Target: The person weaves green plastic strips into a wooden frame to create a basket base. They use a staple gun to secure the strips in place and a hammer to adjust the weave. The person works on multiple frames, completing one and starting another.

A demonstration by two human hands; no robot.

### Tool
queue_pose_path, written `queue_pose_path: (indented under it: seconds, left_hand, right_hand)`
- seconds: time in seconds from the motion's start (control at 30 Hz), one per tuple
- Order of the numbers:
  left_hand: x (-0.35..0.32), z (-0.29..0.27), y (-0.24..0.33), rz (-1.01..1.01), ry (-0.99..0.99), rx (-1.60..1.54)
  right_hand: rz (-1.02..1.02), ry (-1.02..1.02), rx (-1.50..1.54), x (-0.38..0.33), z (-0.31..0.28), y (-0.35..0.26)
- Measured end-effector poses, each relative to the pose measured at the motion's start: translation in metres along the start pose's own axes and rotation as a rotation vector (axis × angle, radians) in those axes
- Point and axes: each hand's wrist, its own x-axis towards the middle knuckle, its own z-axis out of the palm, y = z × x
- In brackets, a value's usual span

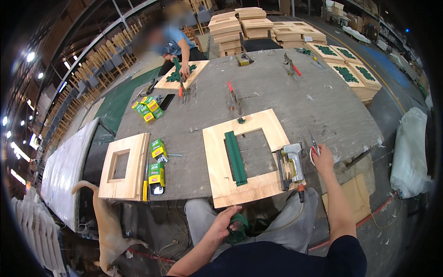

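The two hands are well apart from each other, and each one is closed on something. The left hand holds a bundle of green strap, low, just before the near edge of the wooden frame. The right hand is clamped on the handles of a pair of scissors, and their blades point away from the person.

The wooden frame lies flat on the gray surface, directly beyond the left hand and to the left of the right hand. On it, a folded-looking length of green strap lies along the left side of the square opening. A small green scrap is on its far side. Between the frame's opening and the right hand, a staple gun rests on the right edge of the frame, with a hose at its near end.

To the left of the left hand, and farther away, there are green-and-yellow boxes, and beside them some stacked frames. Far beyond both hands lie red-handled pliers. Still farther, toward the left, a co-worker's hand is over another panel with green straps.
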Motion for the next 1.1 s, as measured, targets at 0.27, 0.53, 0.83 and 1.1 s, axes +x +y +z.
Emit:
queue_pose_path:
  seconds: [0.27, 0.53, 0.83, 1.1]
  left_hand:
    - [0.029, -0.017, -0.006, -0.008, 0.250, -0.313]
    - [0.036, -0.028, -0.006, 0.080, 0.192, -0.328]
    - [0.024, -0.038, 0.010, 0.143, 0.318, -0.123]
    - [-0.051, -0.005, 0.042, 0.445, 0.170, 0.061]
  right_hand:
    - [0.122, -0.255, 0.302, -0.041, 0.031, -0.071]
    - [0.026, -0.179, 0.277, -0.037, 0.038, -0.083]
    - [0.084, -0.079, 0.108, 0.039, 0.032, -0.026]
    - [-0.202, -0.087, 0.391, -0.014, 0.026, -0.066]
